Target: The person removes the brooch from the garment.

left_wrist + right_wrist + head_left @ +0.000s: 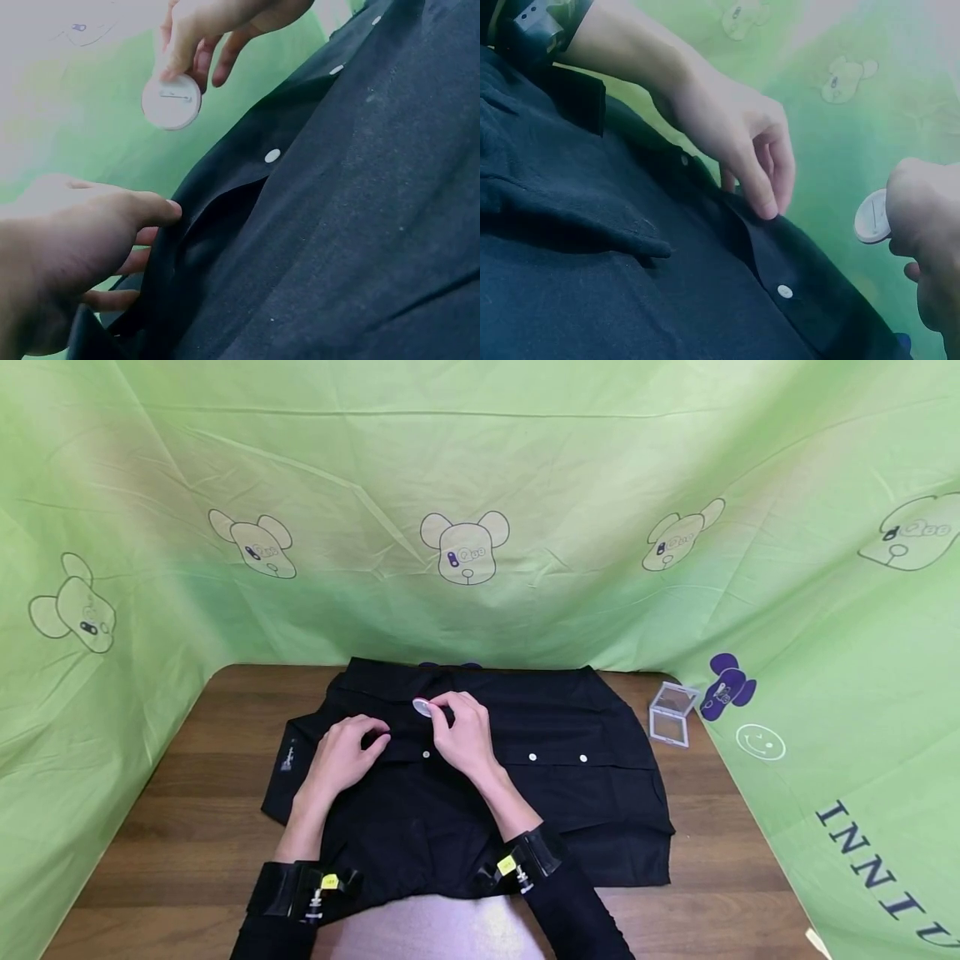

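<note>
Head view: the right hand pinches a badge between thumb and fingers, holding it above the shirt, apart from the cloth. Left wrist view shows the badge as round and white, its back turned to that camera, with a pin lying across it.

Just to the left, the left hand grips the shirt's front edge; in both wrist views the thumb lies on the near side of the fabric, and some fingers pass behind it.

The shirt is black and lies spread on the wooden table, under both forearms. White buttons run along its front, and pale print marks it near the left end. Dark straps with yellow tags circle both wrists.

Beyond the shirt's right end, near the table's far right corner, a clear case lies open. Green drapery with bear outlines surrounds the table behind and on both sides.
</note>
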A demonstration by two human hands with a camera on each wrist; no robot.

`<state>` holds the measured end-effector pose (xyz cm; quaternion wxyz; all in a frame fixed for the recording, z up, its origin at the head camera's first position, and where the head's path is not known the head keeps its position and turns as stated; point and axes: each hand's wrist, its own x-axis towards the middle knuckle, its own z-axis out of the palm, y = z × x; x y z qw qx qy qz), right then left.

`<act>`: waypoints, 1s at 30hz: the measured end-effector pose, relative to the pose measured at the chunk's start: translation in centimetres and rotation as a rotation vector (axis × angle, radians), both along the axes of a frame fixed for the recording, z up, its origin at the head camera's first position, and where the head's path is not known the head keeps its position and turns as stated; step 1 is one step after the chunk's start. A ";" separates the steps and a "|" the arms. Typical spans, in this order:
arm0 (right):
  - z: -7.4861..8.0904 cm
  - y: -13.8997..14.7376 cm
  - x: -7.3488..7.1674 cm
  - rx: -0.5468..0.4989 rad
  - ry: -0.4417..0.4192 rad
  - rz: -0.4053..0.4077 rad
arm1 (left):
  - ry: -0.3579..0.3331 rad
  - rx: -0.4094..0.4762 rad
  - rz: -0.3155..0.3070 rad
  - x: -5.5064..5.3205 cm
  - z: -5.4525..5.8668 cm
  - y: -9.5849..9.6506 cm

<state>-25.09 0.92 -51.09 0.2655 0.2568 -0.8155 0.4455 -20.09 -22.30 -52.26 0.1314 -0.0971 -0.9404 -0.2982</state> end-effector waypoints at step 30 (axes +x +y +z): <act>1.3 3.1 0.9 -0.030 0.049 -0.019 | -0.298 -0.163 -0.082 0.4 -2.3 1.7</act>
